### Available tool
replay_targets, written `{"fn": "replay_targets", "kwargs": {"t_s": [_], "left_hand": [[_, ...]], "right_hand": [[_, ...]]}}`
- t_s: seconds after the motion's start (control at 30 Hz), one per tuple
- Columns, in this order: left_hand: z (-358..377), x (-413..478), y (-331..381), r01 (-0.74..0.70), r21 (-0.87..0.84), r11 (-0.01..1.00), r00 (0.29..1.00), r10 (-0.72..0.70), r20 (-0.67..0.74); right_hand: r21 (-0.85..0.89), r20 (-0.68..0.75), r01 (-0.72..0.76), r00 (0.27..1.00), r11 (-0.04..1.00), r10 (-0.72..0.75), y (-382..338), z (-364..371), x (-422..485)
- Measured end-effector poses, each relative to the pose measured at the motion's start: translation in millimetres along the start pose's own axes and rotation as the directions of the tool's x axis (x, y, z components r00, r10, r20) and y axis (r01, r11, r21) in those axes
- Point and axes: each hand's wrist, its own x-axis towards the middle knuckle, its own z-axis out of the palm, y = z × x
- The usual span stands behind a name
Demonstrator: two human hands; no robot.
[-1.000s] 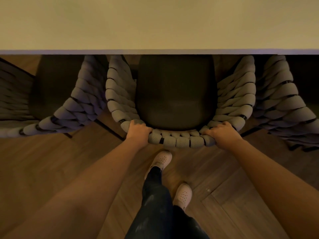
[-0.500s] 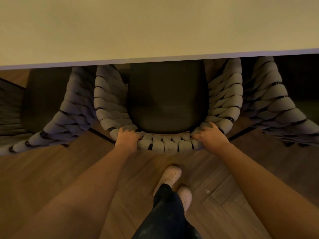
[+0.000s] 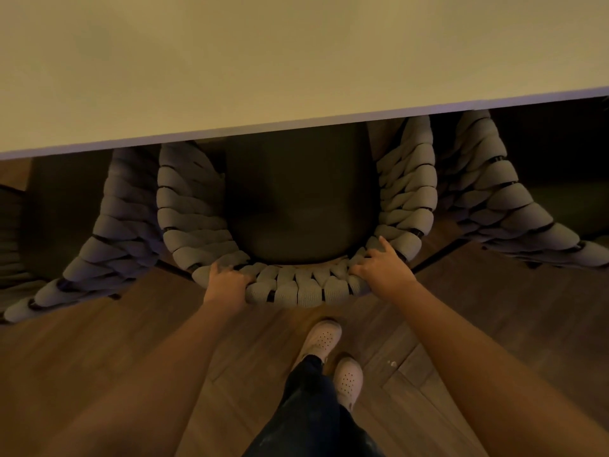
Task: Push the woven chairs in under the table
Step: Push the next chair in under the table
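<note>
Bare forearms, dark trousers [image 3: 313, 420], and pale perforated clog shoes [image 3: 324, 338] on both feet.

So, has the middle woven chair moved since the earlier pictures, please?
Cannot tell: the table edge covers about as much of the seat as before, but the camera tilted.

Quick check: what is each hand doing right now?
Left hand: grips the middle woven chair by its back rim.
Right hand: grips the same rim, index finger straight.
</note>
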Motion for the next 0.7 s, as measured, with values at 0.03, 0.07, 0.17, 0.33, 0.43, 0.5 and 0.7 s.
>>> {"fn": "replay_targets", "kwargs": {"t_s": [0.03,0.07,0.17,0.33,0.43,0.5,0.7], "left_hand": [[-2,0,1,0.001,0.005,1.0,1.0,-0.001,0.001],[-3,1,1,0.002,0.006,1.0,1.0,-0.002,0.004],[-5,3,1,0.0,0.018,1.0,1.0,0.0,-0.01],[-19,0,2,-0.037,-0.019,0.999,0.999,0.037,0.032],[-33,1,14,-0.042,-0.103,0.994,0.982,0.06,0.179],[-41,1,30,-0.127,-0.235,0.964,0.964,0.175,0.199],[-71,0,143,-0.371,-0.306,0.877,0.925,0.377,-0.041]], "right_hand": [[0.003,0.003,0.002,1.0,1.0,-0.002,1,1,1],[0.003,0.007,0.007,1.0,1.0,-0.007,2,1,2],[0.005,0.001,0.01,1.0,1.0,-0.01,5,1,4],[0.005,0.032,-0.006,0.999,1.0,0.006,10,-9,-2],[0.013,0.018,-0.006,1.0,1.0,0.006,14,-12,-9],[0.05,0.025,-0.009,1.0,0.999,0.008,14,-12,-12],[0.212,-0.104,-0.069,0.99,0.975,0.092,39,9,-72]]}}
